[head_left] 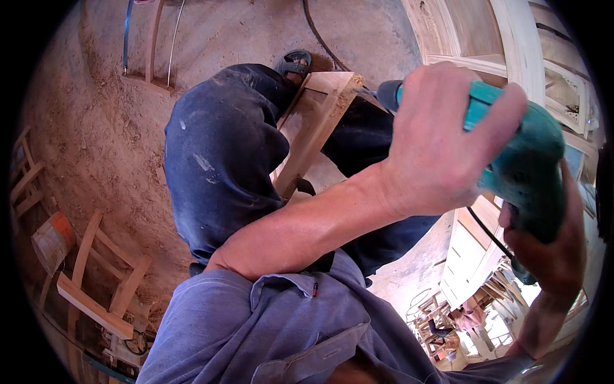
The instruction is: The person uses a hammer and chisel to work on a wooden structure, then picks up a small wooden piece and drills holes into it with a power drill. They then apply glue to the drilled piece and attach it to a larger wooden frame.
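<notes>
Your left hand (435,150) was clasped over the upper body of the green drill (537,141), its fingers wrapped around the housing. Your right hand (547,256) gripped the pistol handle from the outer side; its closed fingers were partly hidden, and trigger pressure could not be determined. The black cord (487,229) ran down beside the handle.

Ahead of both hands, the black chuck (387,95) pointed left, and its thin bit (366,91) met the edge of the wooden frame (312,144) near its far end. Whether the tip had entered the wood or only touched it could not be told.

The frame was positioned between your legs, in dark blue trousers (220,150), with neither hand on it. Loose wood shavings (347,99) lay on its edge beside the bit, indicating that cutting at this point had probably begun. The bit was not clear of the work, so this cut was judged unfinished. Depth and the number of cuts remaining could not be established.

Beyond the frame stood your sandal (295,63). Farther out, a slatted wooden assembly (96,306) and a bucket (54,242) occupied the left side; pale panelled woodwork (476,32) stood at upper right.
</notes>
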`<action>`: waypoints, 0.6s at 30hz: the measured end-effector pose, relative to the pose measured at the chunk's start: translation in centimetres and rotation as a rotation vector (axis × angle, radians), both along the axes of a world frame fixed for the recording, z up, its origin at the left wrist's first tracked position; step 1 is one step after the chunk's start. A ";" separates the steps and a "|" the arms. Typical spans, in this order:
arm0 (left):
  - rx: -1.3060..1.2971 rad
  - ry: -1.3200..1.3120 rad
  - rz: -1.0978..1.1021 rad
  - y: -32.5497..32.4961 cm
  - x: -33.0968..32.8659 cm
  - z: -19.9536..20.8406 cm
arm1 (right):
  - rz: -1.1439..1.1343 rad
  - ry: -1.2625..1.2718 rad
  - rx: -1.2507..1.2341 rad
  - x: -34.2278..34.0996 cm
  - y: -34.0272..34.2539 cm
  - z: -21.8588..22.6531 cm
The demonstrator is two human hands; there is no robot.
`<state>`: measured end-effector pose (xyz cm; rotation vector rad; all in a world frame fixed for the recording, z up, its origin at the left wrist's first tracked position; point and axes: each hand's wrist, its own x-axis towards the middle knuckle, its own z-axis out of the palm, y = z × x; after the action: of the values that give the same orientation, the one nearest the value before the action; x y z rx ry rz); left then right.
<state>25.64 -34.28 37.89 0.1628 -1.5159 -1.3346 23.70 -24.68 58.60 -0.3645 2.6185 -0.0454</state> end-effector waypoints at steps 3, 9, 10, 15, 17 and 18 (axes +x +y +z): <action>0.005 -0.004 -0.015 -0.2 0.1 -0.3 | 0.089 0.048 0.022 0.4 0.8 -0.4; 0.015 -0.014 -0.005 0.0 0.0 -0.3 | 0.052 0.046 0.070 -0.5 0.0 -0.2; 0.011 -0.014 0.005 0.0 -0.1 -0.4 | 0.058 0.034 0.066 -0.6 -0.2 -0.3; 0.013 -0.018 -0.004 0.3 -0.3 -0.9 | 0.008 0.024 0.011 -0.3 -0.1 -1.0; 0.025 -0.021 -0.034 0.5 0.0 -0.7 | -0.048 0.017 -0.005 -0.3 -0.2 -1.0; 0.025 -0.029 -0.048 0.6 0.2 -0.6 | -0.087 -0.023 -0.016 -0.4 -0.3 -0.8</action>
<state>25.84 -33.73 37.25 0.1632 -1.5368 -1.3947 23.29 -25.01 57.77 -0.2545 2.6115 -0.0990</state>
